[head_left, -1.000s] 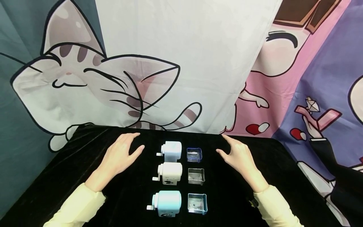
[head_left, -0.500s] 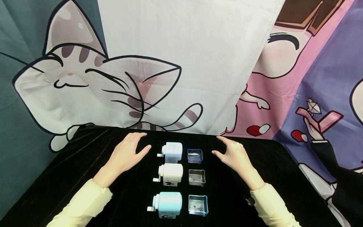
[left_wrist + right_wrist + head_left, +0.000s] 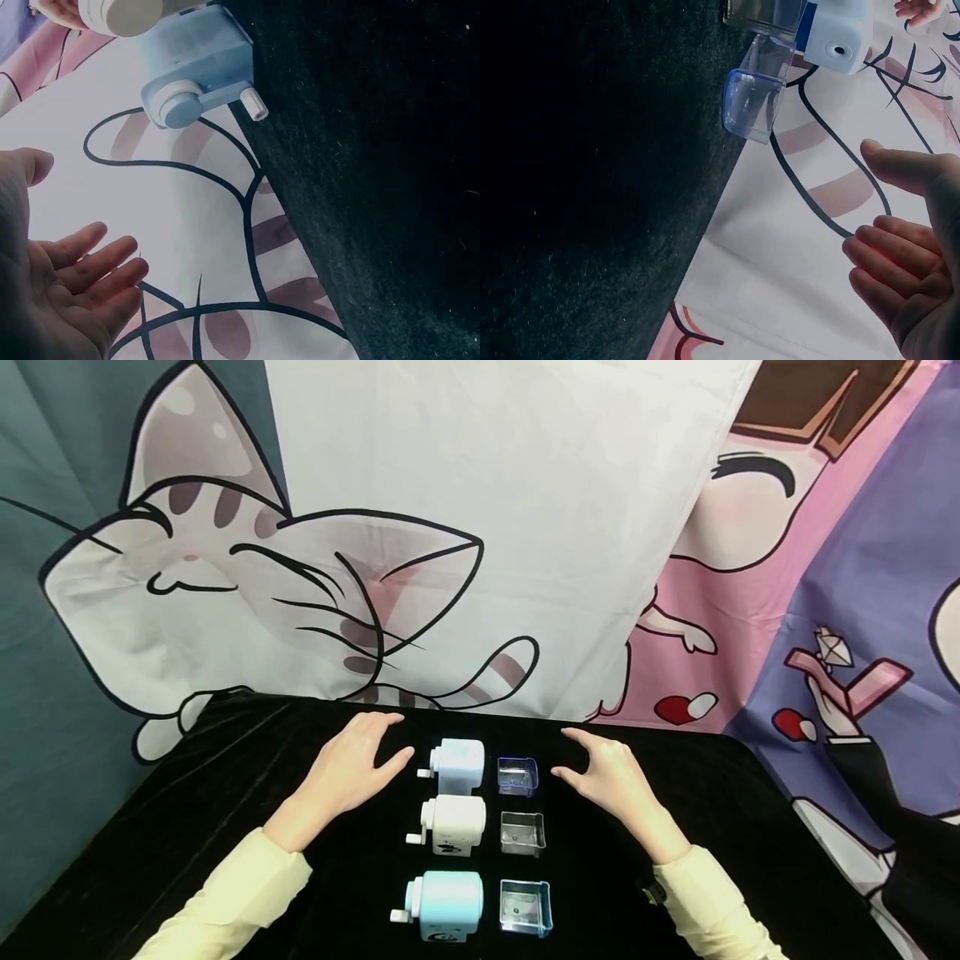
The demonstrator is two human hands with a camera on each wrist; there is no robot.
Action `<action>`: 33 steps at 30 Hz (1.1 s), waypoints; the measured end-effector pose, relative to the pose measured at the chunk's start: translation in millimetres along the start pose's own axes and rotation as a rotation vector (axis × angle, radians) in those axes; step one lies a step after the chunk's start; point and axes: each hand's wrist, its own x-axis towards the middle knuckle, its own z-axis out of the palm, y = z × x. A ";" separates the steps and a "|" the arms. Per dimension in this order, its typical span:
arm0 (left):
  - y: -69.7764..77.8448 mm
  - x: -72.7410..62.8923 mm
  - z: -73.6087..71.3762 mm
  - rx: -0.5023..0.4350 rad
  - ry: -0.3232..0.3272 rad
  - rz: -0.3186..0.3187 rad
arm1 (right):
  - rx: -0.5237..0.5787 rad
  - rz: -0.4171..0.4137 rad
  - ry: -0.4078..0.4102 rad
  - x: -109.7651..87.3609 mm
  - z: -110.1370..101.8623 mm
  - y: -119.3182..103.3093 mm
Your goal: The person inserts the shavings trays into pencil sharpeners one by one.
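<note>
Both hands (image 3: 348,766) moved inward, nearer the boxy pale blue sharpener (image 3: 461,766).

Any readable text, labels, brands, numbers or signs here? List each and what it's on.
None readable.
White sharpener: dark print low on its near side, too small to make out.
Turquoise sharpener: dark marking low on its near side, also too small.
Backdrop: cartoon drawings, no lettering visible.
</note>
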 end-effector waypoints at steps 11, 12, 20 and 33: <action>1.5 1.8 6.7 0.010 -0.021 0.010 | -0.002 -0.012 -0.020 1.3 8.3 -3.0; 1.7 1.7 7.4 0.008 -0.021 0.011 | -0.001 -0.010 -0.020 1.3 8.6 -2.9; 0.6 1.1 16.2 0.009 -0.027 0.019 | -0.009 0.005 -0.034 0.7 9.7 0.9; 3.5 2.9 29.4 -0.009 -0.052 0.026 | 0.016 0.011 -0.081 2.3 10.7 0.4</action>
